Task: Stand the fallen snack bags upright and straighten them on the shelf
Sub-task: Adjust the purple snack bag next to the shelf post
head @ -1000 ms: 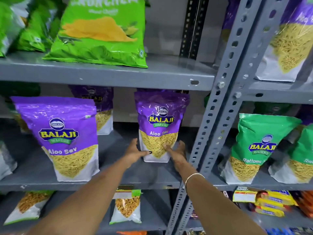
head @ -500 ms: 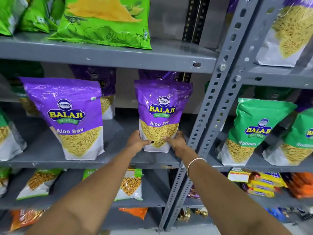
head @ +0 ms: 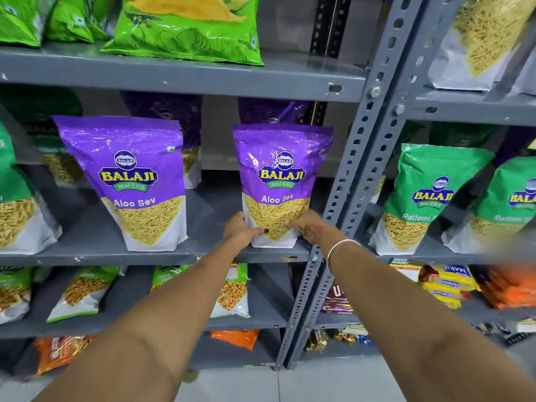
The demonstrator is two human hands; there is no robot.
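A purple Aloo Sev bag [head: 280, 172] stands upright near the front edge of the grey middle shelf [head: 162, 258]. My left hand [head: 240, 231] grips its lower left corner and my right hand [head: 311, 227] grips its lower right corner. A second purple Aloo Sev bag [head: 136, 181] stands to the left, leaning slightly. Behind each, further purple bags [head: 272, 111] stand at the back of the shelf, mostly hidden.
A perforated grey upright post [head: 356, 175] stands just right of my right hand. Green Ratlami bags [head: 426, 195] fill the neighbouring bay. Green wafer bags [head: 185, 27] lie on the shelf above. Smaller snack packs [head: 84, 291] and biscuit packets [head: 446, 282] sit on lower shelves.
Both hands have drawn the purple bag forward from deeper on the shelf to its front edge. The view has tilted down, showing more lower shelves.
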